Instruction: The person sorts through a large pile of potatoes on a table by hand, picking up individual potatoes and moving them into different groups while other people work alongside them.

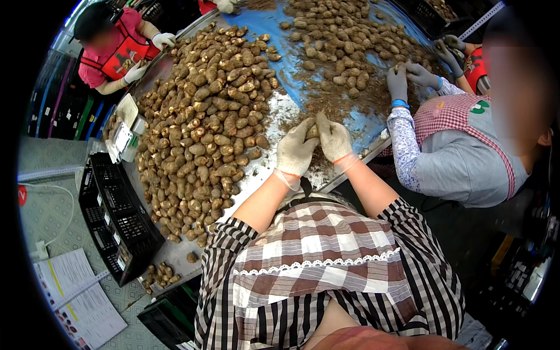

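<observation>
My left hand [295, 148], in a soiled white knit glove with an orange cuff edge, holds a small brown taro corm [312, 132] between thumb and fingers. My right hand [333, 136], gloved the same way, closes on the corm from the other side, so the two hands meet over the table's near edge. To the left spreads a large heap of taro corms [210, 109], many with pale trimmed ends. Ahead and to the right, a second heap of dirtier corms [345, 43] lies on a blue plastic sheet [258, 22], with loose soil and root fibres around it.
Black plastic crates [118, 210] stand at the left beside a weighing scale [121, 142]. A person in a red apron [127, 57] works across at upper left. On the right, a person in a checked apron [446, 118] handles a corm, near another person's gloved hands. The metal table edge [350, 168] runs before me.
</observation>
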Available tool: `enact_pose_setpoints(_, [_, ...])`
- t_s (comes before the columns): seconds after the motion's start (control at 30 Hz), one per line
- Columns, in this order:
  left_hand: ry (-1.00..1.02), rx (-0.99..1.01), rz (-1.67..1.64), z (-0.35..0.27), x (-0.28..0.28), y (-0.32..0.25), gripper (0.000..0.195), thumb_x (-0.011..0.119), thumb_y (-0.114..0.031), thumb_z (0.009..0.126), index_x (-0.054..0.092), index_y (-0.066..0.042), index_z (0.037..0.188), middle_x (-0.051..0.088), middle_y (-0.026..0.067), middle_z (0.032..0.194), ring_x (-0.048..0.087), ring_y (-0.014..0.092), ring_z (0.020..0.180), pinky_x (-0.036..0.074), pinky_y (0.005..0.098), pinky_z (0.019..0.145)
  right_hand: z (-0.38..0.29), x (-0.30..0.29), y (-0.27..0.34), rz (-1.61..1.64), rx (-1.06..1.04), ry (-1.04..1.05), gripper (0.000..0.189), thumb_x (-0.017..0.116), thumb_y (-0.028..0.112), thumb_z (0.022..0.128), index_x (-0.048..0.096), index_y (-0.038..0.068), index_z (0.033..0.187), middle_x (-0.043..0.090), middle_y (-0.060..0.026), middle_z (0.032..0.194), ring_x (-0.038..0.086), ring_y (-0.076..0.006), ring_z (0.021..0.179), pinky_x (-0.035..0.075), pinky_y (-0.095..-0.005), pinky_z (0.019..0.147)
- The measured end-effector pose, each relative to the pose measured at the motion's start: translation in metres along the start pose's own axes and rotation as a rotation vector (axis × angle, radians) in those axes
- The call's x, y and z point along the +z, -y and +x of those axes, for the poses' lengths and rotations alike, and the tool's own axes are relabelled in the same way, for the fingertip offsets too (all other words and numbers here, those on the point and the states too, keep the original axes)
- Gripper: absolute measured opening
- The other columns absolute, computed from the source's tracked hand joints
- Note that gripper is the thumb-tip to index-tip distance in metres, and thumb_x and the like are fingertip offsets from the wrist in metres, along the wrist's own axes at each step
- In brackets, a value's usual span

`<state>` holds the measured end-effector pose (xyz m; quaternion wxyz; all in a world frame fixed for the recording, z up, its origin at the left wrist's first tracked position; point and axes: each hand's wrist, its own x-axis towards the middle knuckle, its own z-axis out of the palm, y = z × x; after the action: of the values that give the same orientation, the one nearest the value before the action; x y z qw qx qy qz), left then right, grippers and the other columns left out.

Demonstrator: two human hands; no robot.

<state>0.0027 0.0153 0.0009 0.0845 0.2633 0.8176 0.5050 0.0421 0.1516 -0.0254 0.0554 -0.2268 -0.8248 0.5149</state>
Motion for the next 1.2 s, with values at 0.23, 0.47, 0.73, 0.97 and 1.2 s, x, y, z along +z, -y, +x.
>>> enact_pose_setpoints(0.23, [0.154,-0.391,-0.561,0.002,0.004,-0.002,0.039,0.061,-0.015,0.09,0.056,-0.002,0.126,0.065,0.0048,0.088,0.06,0.013,0.069,0.049,0.0258,0.065,-0.005,0.006,-0.012,0.139,-0.08,-0.185,0.066,0.046,0.06,0.095,0.07,0.001,0.081,0.065,-0.0187,0.071,0.064,-0.0304,0.068,0.05,-0.039,0.067])
enact_pose_setpoints(0.47, [0.167,-0.436,-1.089,0.003,0.006,0.02,0.034,0.055,-0.012,0.095,0.056,-0.001,0.128,0.058,-0.0008,0.083,0.051,0.006,0.064,0.044,0.0212,0.058,-0.009,0.009,0.012,0.462,0.033,-0.08,0.044,0.06,0.04,0.095,0.065,-0.004,0.101,0.068,-0.0055,0.082,0.059,-0.013,0.075,0.049,-0.0303,0.071])
enact_pose_setpoints(0.73, [0.029,-0.281,-0.392,0.005,0.009,0.013,0.05,0.057,-0.011,0.089,0.047,0.001,0.137,0.065,0.0104,0.104,0.061,0.015,0.086,0.05,0.0275,0.075,-0.002,0.006,0.001,0.204,-0.166,-0.063,0.039,0.053,0.04,0.098,0.068,0.004,0.1,0.07,-0.0125,0.088,0.066,-0.0259,0.083,0.051,-0.0362,0.077])
enact_pose_setpoints(0.97, [-0.053,-0.117,-0.274,0.005,0.017,0.029,0.045,0.054,-0.013,0.09,0.052,0.001,0.132,0.067,0.0158,0.103,0.064,0.022,0.092,0.05,0.0312,0.084,-0.001,0.011,0.0,-0.056,-0.215,-0.161,0.039,0.05,0.04,0.098,0.07,0.005,0.098,0.068,-0.0163,0.09,0.066,-0.0346,0.084,0.051,-0.0398,0.076])
enact_pose_setpoints(1.2, [0.289,-0.382,-1.18,0.005,0.012,0.041,0.04,0.053,-0.019,0.098,0.049,-0.001,0.133,0.058,0.0003,0.087,0.055,0.01,0.071,0.051,0.0244,0.069,-0.007,0.013,-0.021,0.273,-0.196,-0.126,0.025,0.057,0.025,0.096,0.066,0.002,0.1,0.067,-0.0145,0.093,0.065,-0.0293,0.086,0.05,-0.0379,0.078])
